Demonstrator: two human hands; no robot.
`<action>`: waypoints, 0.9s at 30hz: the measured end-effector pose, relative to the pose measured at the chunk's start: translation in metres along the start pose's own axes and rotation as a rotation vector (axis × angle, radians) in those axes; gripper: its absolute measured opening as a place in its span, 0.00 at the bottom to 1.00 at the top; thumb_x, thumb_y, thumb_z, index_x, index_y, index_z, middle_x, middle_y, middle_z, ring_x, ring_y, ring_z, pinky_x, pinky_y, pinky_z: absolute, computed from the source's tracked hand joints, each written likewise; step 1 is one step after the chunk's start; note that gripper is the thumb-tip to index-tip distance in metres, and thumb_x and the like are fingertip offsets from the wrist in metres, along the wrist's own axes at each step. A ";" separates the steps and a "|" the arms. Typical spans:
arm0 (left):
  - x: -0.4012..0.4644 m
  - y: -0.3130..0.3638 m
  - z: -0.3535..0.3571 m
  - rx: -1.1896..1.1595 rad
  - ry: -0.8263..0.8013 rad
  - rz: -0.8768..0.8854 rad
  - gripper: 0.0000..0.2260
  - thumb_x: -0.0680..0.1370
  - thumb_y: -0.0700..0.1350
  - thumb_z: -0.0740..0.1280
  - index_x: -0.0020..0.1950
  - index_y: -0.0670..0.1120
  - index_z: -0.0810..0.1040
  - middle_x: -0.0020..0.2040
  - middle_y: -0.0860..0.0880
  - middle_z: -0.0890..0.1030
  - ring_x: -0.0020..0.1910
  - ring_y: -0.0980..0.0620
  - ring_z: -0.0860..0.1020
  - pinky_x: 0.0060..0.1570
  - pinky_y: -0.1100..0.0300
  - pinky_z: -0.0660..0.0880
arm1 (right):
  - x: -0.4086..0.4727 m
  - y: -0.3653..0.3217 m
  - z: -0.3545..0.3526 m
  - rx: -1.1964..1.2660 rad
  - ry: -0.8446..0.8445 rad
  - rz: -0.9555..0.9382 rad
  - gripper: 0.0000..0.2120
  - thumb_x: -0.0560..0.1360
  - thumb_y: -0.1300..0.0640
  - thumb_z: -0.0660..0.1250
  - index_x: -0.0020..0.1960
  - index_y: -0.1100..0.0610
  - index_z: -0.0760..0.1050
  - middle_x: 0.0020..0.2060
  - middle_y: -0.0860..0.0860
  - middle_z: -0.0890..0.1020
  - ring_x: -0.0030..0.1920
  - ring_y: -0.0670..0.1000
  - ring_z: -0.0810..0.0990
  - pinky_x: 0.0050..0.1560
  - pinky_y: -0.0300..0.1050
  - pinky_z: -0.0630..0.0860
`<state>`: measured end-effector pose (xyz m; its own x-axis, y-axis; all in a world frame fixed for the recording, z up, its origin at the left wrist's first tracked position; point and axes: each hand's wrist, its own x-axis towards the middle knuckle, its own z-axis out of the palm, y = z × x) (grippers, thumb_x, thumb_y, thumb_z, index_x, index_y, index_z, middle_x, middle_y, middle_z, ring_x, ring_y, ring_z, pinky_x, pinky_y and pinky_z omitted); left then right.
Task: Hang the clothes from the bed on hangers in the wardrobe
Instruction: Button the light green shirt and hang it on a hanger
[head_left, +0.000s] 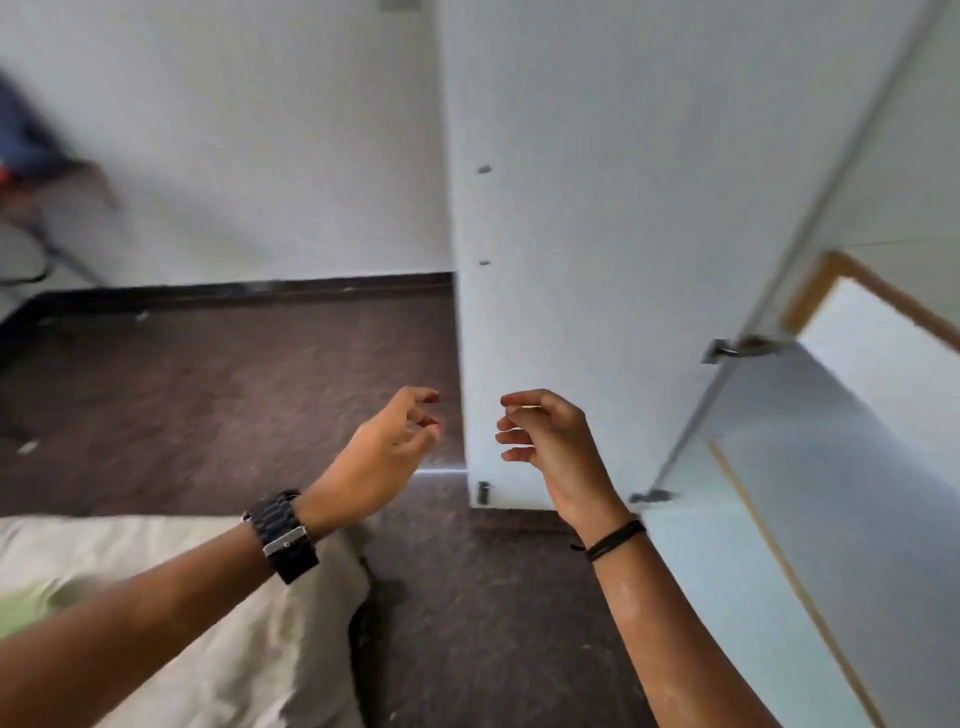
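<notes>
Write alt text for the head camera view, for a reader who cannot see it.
Two bare hands, the left hand and right hand, are raised side by side with loosely curled fingers holding nothing, in front of an open white wardrobe door. A bed with a beige cover sits at the lower left on dark brown carpet; the picture is motion-blurred.

A dark brown carpet (234, 395) covered the floor, edged by a black skirting (249, 288) along the white wall (249, 130). At far left stood a chair (36, 260) on thin metal legs, with something dark blue (23, 140) draped over it (too blurred to identify). Small pale scraps (27, 447) lay on the carpet near the left edge.
</notes>
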<state>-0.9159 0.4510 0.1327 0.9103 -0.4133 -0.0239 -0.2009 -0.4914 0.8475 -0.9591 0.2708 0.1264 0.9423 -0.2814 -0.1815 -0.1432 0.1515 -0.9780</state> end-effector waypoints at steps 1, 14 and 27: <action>-0.012 -0.015 -0.015 -0.015 0.058 -0.044 0.13 0.80 0.42 0.61 0.63 0.53 0.68 0.51 0.53 0.77 0.47 0.51 0.78 0.48 0.52 0.77 | 0.003 0.008 0.026 -0.031 -0.061 0.010 0.07 0.78 0.65 0.61 0.49 0.59 0.77 0.36 0.54 0.80 0.38 0.51 0.80 0.36 0.41 0.77; -0.166 -0.191 -0.183 -0.272 0.668 -0.497 0.13 0.80 0.38 0.62 0.57 0.56 0.71 0.50 0.51 0.78 0.45 0.56 0.77 0.46 0.56 0.74 | 0.011 0.110 0.324 -0.236 -0.638 0.194 0.06 0.79 0.64 0.61 0.48 0.59 0.77 0.36 0.52 0.79 0.36 0.48 0.79 0.34 0.41 0.76; -0.240 -0.294 -0.230 -0.213 0.849 -0.747 0.18 0.79 0.43 0.64 0.67 0.54 0.65 0.55 0.51 0.76 0.53 0.57 0.76 0.49 0.65 0.74 | -0.025 0.201 0.485 -0.376 -0.897 0.268 0.07 0.78 0.64 0.62 0.45 0.54 0.76 0.35 0.51 0.80 0.35 0.47 0.79 0.34 0.39 0.76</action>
<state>-0.9921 0.8707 0.0117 0.7431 0.6157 -0.2620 0.4834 -0.2233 0.8464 -0.8650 0.7674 -0.0159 0.7228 0.5581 -0.4075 -0.3244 -0.2467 -0.9132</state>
